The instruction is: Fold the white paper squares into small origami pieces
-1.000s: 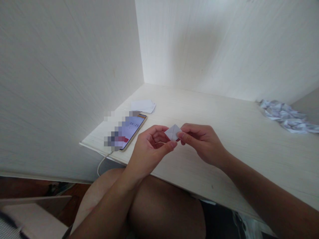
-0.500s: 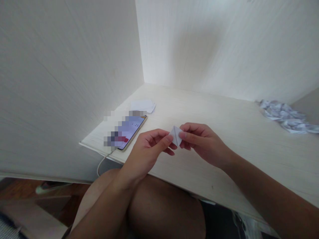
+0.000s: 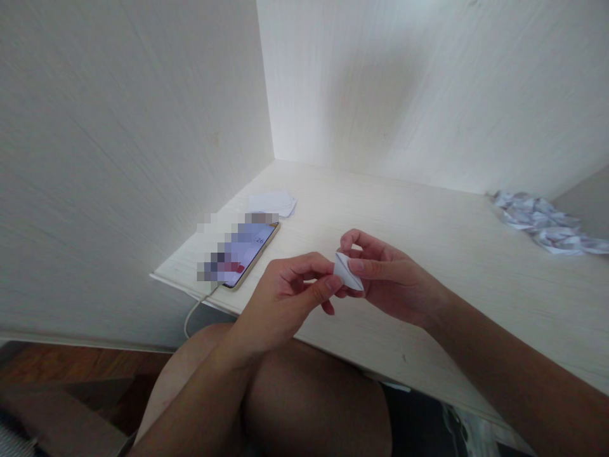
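Between my two hands is a small folded piece of white paper [image 3: 347, 274], held above the desk near its front edge. A dark crease line runs slantwise across its face. My left hand [image 3: 295, 292] pinches its lower left side between thumb and fingers. On the right side, the thumb of my right hand [image 3: 392, 273] presses on the paper's face, with fingers curled behind it. The right index finger is bent and lifted off the upper edge. The paper's back and the fingertips behind it are hidden.
A phone [image 3: 252, 254] with a lit screen lies to the left, a white cable [image 3: 193, 314] running from it over the desk edge. Behind it sits a stack of white paper pieces [image 3: 272, 203]. Folded white papers [image 3: 542, 222] are heaped at far right. Walls enclose the desk [image 3: 428, 216].
The folded paper has turned clockwise and moved slightly right and down, so its crease now slants. My right index finger has lifted from it. My left hand has followed to the right.
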